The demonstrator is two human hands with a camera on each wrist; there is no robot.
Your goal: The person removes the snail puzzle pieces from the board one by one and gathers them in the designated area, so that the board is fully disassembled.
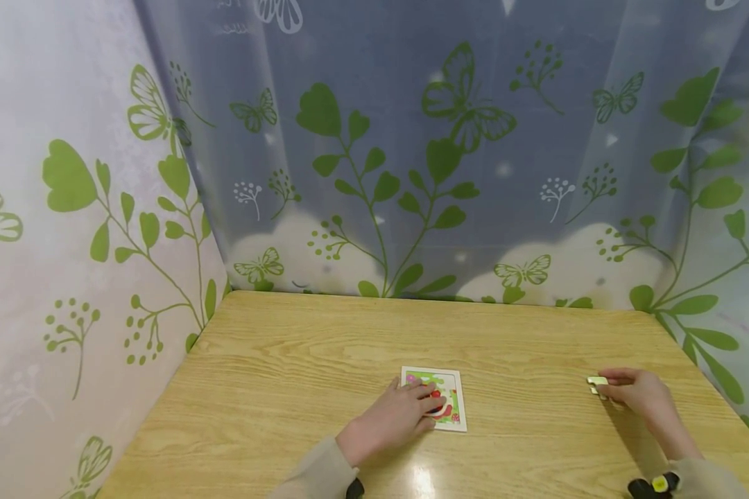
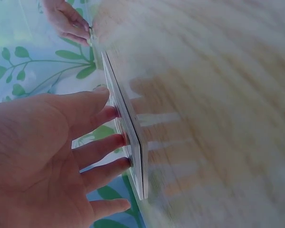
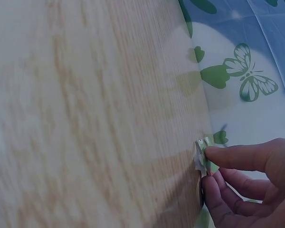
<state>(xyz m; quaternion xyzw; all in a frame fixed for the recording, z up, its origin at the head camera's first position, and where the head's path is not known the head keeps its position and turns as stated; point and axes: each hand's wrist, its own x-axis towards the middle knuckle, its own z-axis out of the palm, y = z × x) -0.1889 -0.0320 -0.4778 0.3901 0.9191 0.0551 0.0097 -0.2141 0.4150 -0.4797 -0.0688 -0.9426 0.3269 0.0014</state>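
Note:
A small square jigsaw puzzle (image 1: pixel 462 402) with a white border and a colourful picture lies flat on the table. My left hand (image 1: pixel 394 419) rests on it with spread, fairly straight fingers, covering much of the picture's left and middle. In the left wrist view the fingertips of my left hand (image 2: pixel 52 142) touch the top of the puzzle board (image 2: pixel 143 164), seen edge-on. Off to the right, my right hand (image 1: pixel 646 398) pinches light green jigsaw pieces (image 1: pixel 596 380) between thumb and fingers, at the tabletop. The right wrist view shows the pieces (image 3: pixel 200 156) partly hidden by the fingers; their number is unclear.
The wood-grain table (image 1: pixel 287 353) reaches back to a hanging curtain (image 1: pixel 374 229) printed with green leaves and butterflies. Similar cloth hangs along the left side (image 1: pixel 87 277) and the right side (image 1: pixel 736 263). Dark bands sit at both wrists.

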